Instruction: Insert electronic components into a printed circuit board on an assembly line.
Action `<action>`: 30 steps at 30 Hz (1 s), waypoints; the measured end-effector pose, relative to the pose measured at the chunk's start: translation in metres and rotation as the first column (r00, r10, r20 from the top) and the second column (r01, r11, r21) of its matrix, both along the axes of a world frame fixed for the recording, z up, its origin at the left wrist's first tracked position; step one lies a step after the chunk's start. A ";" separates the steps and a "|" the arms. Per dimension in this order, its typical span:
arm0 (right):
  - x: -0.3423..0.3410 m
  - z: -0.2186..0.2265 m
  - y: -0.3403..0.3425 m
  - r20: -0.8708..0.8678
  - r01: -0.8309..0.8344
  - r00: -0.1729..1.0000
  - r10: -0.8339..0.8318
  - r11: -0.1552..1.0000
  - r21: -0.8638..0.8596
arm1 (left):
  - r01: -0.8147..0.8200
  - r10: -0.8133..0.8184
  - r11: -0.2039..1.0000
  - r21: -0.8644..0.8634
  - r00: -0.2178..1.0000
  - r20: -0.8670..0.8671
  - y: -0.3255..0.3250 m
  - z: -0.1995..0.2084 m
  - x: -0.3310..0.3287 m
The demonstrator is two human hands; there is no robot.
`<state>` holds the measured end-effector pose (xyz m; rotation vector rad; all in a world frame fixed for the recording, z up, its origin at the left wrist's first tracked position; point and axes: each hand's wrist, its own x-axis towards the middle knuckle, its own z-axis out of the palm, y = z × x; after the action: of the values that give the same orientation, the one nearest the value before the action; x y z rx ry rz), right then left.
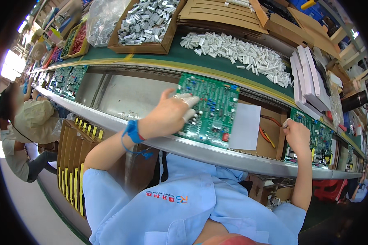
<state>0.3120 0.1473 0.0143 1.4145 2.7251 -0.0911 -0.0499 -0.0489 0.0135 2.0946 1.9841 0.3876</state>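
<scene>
My left hand [169,113], with white finger covers and a blue wrist strap [133,131], lies over the left side of a green circuit board [212,110]. Its fingers are stretched across the components, with the thumb apart. The board spans the rails of the metal track and carries many small parts, among them a red block near its front edge. Farther right, my right hand [297,136] is raised at the left edge of a second circuit board [321,139]. Its fingers are pinched together; whatever is between them is too small to make out.
White paper [248,126] and pliers [268,136] with red and yellow handles lie between the boards. Beyond the track are loose white connectors [241,53], a cardboard box [167,47] of grey parts and white trays [308,81]. A person [28,118] sits at left, near cardboard dividers [71,163].
</scene>
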 end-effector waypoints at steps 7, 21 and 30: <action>0.029 -0.010 0.009 0.071 0.046 0.996 -0.054 0.993 0.111 | 0.194 -0.197 0.980 0.036 0.977 0.080 0.026 -0.003 0.041; 0.069 -0.014 0.028 0.067 0.235 0.964 -0.257 0.944 0.231 | 0.242 -0.248 0.956 0.165 0.969 0.014 0.042 -0.012 0.058; 0.056 0.033 0.060 -0.554 0.468 0.795 -0.245 0.830 0.305 | 0.267 -0.259 0.938 0.220 0.964 -0.066 0.046 -0.004 0.067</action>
<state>0.3678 0.2075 0.0476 2.3427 2.9244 0.1673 0.0167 -0.0033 0.0094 2.4846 1.7122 0.5504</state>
